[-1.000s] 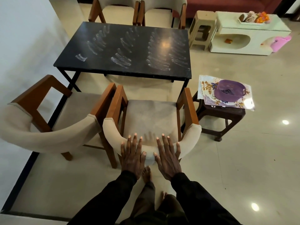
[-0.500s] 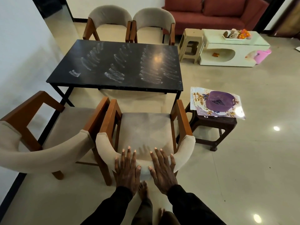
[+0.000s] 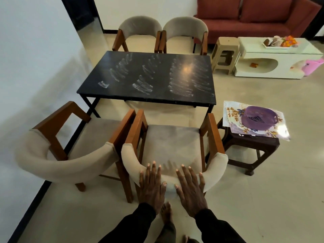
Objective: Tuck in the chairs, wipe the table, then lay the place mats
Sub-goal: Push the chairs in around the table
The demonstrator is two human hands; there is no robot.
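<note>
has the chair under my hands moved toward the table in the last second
No, not visibly. The chair ends just short of the near edge of the black table, as before; only the camera tilted up.

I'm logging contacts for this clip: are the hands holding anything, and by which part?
Nothing is held. The left hand and right hand lie flat, fingers straight, on the padded backrest of the near chair.

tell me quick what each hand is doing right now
Left hand: open, fingers flat on the chair backrest.
Right hand: open, flat on the same backrest.
</note>
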